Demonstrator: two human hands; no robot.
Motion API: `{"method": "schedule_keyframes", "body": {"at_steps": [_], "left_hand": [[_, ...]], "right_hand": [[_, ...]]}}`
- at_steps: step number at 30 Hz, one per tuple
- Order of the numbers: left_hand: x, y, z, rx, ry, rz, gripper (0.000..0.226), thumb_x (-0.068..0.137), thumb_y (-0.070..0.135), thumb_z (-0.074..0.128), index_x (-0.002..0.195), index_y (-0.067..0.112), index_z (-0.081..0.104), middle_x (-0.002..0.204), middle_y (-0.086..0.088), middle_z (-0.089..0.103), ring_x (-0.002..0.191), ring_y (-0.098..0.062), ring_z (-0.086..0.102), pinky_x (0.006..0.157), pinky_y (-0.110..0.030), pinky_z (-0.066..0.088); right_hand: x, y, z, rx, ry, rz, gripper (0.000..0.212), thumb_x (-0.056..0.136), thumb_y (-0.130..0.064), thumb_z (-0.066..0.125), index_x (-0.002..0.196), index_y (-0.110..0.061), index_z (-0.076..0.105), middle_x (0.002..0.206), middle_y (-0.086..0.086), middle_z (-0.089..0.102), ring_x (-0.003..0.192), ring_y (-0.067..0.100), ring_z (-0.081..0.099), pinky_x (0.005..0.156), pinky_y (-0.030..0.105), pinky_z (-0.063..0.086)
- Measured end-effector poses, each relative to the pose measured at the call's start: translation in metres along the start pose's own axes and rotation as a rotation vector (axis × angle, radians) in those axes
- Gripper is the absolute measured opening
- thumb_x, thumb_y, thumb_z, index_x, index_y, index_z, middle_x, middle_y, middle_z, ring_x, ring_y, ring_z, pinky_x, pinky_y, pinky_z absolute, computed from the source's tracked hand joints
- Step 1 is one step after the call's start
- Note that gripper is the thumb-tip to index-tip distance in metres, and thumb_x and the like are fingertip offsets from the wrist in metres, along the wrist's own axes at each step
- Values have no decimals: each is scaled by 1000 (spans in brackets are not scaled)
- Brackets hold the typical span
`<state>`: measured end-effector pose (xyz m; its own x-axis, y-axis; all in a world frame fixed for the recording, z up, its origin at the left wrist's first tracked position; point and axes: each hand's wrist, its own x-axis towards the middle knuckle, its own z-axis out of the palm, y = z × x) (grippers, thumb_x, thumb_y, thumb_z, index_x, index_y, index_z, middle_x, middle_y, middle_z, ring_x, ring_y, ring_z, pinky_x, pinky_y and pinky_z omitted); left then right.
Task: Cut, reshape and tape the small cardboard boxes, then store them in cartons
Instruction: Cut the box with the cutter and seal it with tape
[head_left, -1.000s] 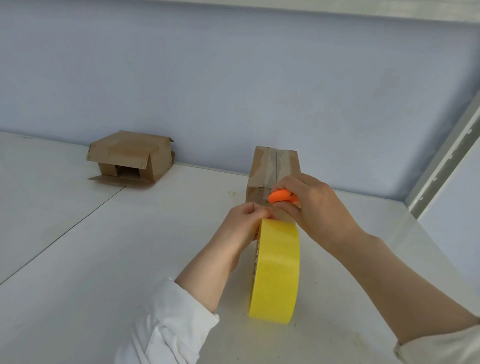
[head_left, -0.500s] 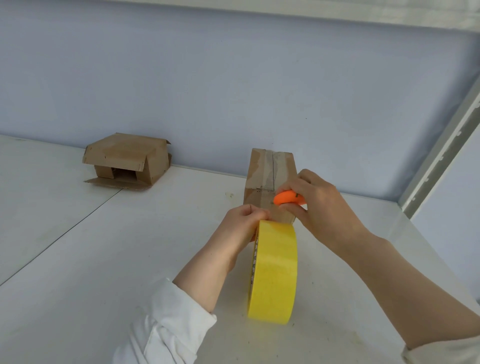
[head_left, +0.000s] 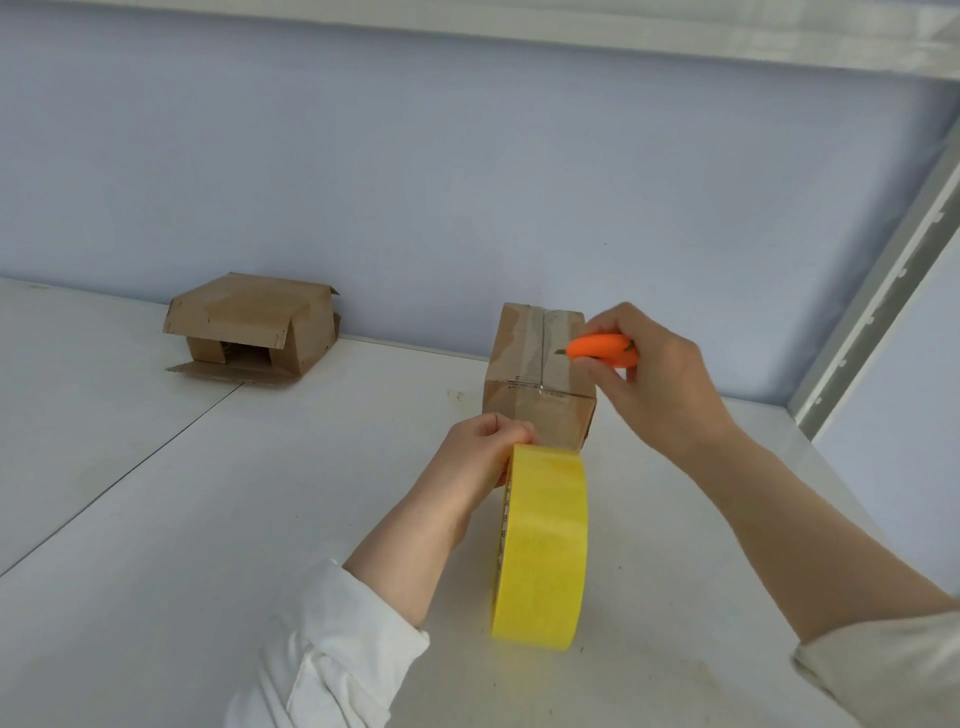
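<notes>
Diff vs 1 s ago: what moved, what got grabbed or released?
The right hand, holding the orange cutter, lifted up and to the right, from just above the yellow tape roll to the upper right of the taped box. Nothing was grabbed or released. Unchanged: the left hand pinches the top of the roll, which stands on edge; the taped box and the open box stay put.

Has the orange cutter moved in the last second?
Yes. Against the taped box, the orange cutter has gone up and right, from just above the yellow tape roll to the box's upper right edge.
</notes>
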<state>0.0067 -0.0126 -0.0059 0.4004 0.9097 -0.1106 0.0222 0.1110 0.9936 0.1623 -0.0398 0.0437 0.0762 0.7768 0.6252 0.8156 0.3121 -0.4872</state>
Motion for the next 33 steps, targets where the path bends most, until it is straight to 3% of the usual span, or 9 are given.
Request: {"method": "schedule_keyframes", "body": {"at_steps": [4, 7, 12, 18, 21, 25, 28, 30, 33], "left_hand": [[-1, 1, 1, 2, -1, 2, 12, 89, 19, 56, 80, 11, 56, 63, 3, 52, 55, -7, 46, 44, -7, 37], [0, 3, 1, 28, -1, 0, 15, 88, 20, 57, 76, 12, 56, 64, 2, 51, 55, -7, 45, 42, -7, 35], [1, 3, 2, 52, 23, -6, 23, 91, 22, 55, 68, 16, 54, 61, 3, 50, 54, -6, 45, 48, -11, 38], [-22, 2, 2, 37, -27, 96, 19, 91, 24, 55, 82, 10, 62, 72, 8, 67, 65, -3, 58, 68, -18, 43], [-35, -2, -1, -1, 18, 183, 20, 91, 23, 55, 85, 7, 64, 82, 6, 72, 73, -1, 61, 75, -21, 42], [-50, -4, -8, -35, 80, 306, 17, 91, 22, 54, 83, 9, 61, 80, 6, 70, 75, -1, 61, 76, -19, 43], [-60, -6, -8, -35, 107, 391, 15, 92, 19, 53, 83, 9, 59, 77, 9, 69, 74, 1, 62, 71, -12, 43], [-64, -8, -7, -21, 119, 432, 14, 92, 19, 53, 83, 9, 59, 76, 10, 68, 74, 1, 62, 68, -10, 43], [-68, -7, -10, -78, 128, 474, 18, 89, 27, 54, 83, 11, 59, 78, 7, 69, 76, -2, 64, 69, -10, 44]], "right_hand": [[4, 12, 26, 11, -79, 104, 22, 81, -16, 70, 95, -20, 54, 97, -3, 61, 89, 15, 54, 74, 12, 40], [2, 16, 30, 60, -113, 130, 34, 76, -19, 75, 97, -26, 50, 101, -4, 57, 100, 19, 52, 83, 29, 44], [0, 16, 34, -15, -104, 114, 34, 77, -17, 75, 95, -22, 47, 98, -7, 52, 99, 20, 47, 78, 23, 34], [2, 15, 38, -64, -104, 117, 30, 79, -18, 73, 96, -20, 49, 103, 0, 58, 99, 26, 51, 84, 35, 44], [4, 7, 25, 49, -114, 213, 19, 84, -21, 68, 90, -22, 50, 94, -7, 59, 92, 15, 53, 73, 13, 42], [-9, -18, 6, 336, -125, 349, 5, 94, -29, 52, 93, -24, 54, 73, -14, 49, 67, 2, 46, 54, 5, 36], [-26, -43, 9, 406, -264, 394, 29, 91, -45, 46, 101, -21, 60, 74, -11, 50, 64, 1, 45, 56, 8, 35], [-33, -59, 10, 474, -327, 412, 53, 76, -63, 44, 105, -22, 61, 81, -13, 56, 64, -4, 51, 60, 9, 38], [-38, -78, 14, 543, -360, 390, 50, 71, -56, 54, 106, -22, 59, 86, -14, 61, 65, -12, 56, 59, 5, 42]]}}
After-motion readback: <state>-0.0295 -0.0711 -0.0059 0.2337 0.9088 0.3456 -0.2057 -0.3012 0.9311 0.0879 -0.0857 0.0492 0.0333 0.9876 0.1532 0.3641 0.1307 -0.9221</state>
